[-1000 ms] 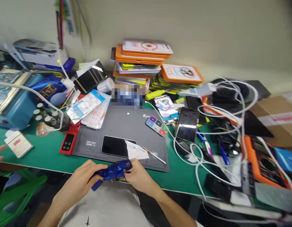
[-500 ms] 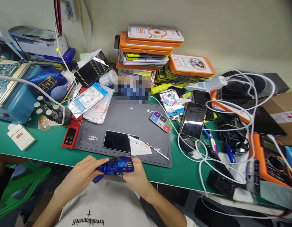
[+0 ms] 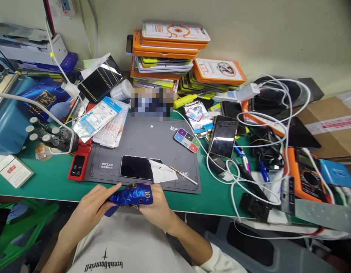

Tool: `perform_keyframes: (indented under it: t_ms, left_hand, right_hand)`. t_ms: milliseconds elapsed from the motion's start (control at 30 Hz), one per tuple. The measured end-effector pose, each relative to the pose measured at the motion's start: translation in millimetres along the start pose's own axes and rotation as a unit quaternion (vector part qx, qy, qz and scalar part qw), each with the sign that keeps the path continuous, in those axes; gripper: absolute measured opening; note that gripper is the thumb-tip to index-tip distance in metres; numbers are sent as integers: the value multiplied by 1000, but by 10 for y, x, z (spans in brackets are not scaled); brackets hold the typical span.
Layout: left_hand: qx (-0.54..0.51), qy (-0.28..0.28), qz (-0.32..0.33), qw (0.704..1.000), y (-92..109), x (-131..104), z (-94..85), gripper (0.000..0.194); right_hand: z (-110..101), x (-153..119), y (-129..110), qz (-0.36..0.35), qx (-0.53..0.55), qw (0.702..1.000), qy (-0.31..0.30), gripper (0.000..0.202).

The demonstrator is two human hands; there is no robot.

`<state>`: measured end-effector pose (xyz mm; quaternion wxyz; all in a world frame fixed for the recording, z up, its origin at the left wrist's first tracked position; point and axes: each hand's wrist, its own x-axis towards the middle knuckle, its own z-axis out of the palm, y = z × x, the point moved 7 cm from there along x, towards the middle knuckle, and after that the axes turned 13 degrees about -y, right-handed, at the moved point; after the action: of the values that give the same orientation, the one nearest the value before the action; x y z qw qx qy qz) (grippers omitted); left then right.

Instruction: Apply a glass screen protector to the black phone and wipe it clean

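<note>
A crumpled, shiny blue foil packet (image 3: 132, 195) with a gold "10" printed on it is held between my two hands, just off the table's front edge. My left hand (image 3: 91, 204) grips its left end, thumb and fingers closing on the foil. Its right end is in my right hand (image 3: 157, 208), whose fingers are mostly hidden behind the packet. Beyond the hands, a phone (image 3: 136, 167) lies face up on the dark work mat (image 3: 152, 140). A white tissue (image 3: 163, 173) covers its right end, and a thin swab-like stick (image 3: 184, 175) rests beside it.
A red device (image 3: 78, 166) stands at the mat's left edge, near capped bottles (image 3: 54, 138) and a cigarette box (image 3: 14, 171). Orange boxes (image 3: 166, 49) are stacked at the back. White cables (image 3: 235, 178), another phone (image 3: 224, 136) and a multimeter (image 3: 309, 178) crowd the right.
The view has swung a little to the right, so the table's contents appear shifted left. Both hands still hold the blue packet in nearly the same pose.
</note>
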<state>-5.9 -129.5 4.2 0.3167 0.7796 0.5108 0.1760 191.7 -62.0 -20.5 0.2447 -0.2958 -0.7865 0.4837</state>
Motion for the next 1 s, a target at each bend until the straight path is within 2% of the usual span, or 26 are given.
perform_keyframes:
  t_ms: [200,367,433,567,733,833,1000]
  left_hand:
    - [21,33,15,999,28,35,-105,55]
    - [39,70,39,996,119,96,-145,45]
    - [27,91,39,995,131,108,-171,39]
    - [-11,123,7,992,29,85,-224,28]
    - [-59,142,-38,987,-235,-41,-248,17]
    - [-96,166,-64,979,-402,-164,-251,13]
    - [-189,219,-57,956,-506,-365,-265,18]
  right_hand:
    - [-147,-56,-17,10,-23,997,67,33]
    - [-378,-95,-134,24,-51,992,113,49]
    - [-505,-106,-227,30,-60,990,127,44]
    - [-825,-142,-374,35,-62,981,180,20]
    - [-1138,-243,-318,49,-32,952,302,21]
    - [-1143,-272,-232,53,7,941,335,19]
    - [-963,-268,-185,38,56,948,312,24]
